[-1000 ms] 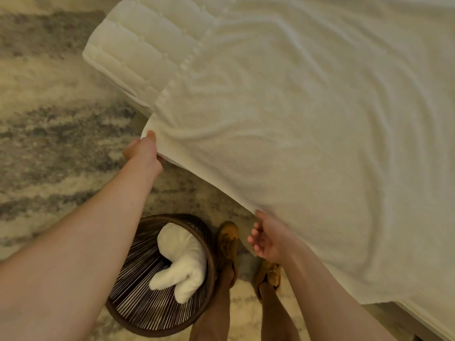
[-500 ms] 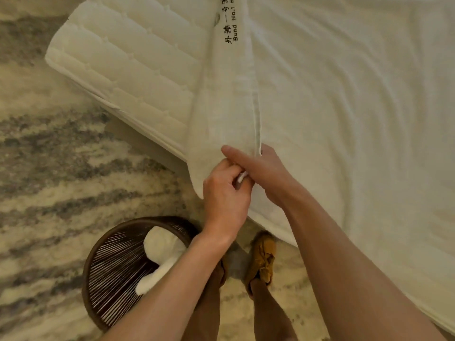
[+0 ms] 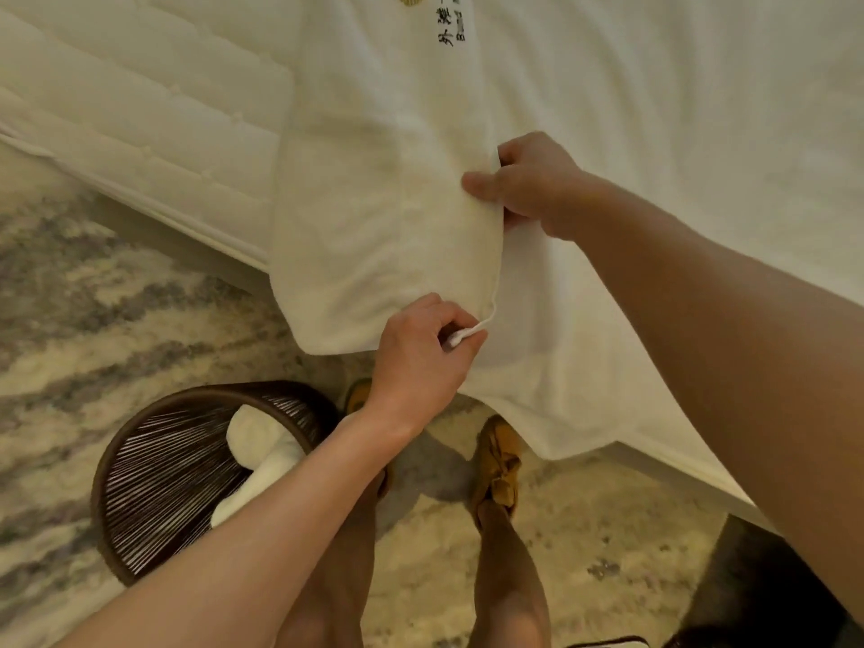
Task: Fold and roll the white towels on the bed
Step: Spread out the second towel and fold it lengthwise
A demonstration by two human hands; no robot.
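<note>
White towel point(image 3: 383, 217) overhangs bed point(image 3: 140, 109) edge; left hand point(image 3: 421, 362) pinches its overhanging corner, right hand point(image 3: 533, 184) grips its folded edge farther onto the bed

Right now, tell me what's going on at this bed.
A person stands at the bed, folding a white towel lengthwise. The left hand pinches its near corner; the right hand grips the doubled edge farther up. A basket by the feet holds a rolled towel.
</note>
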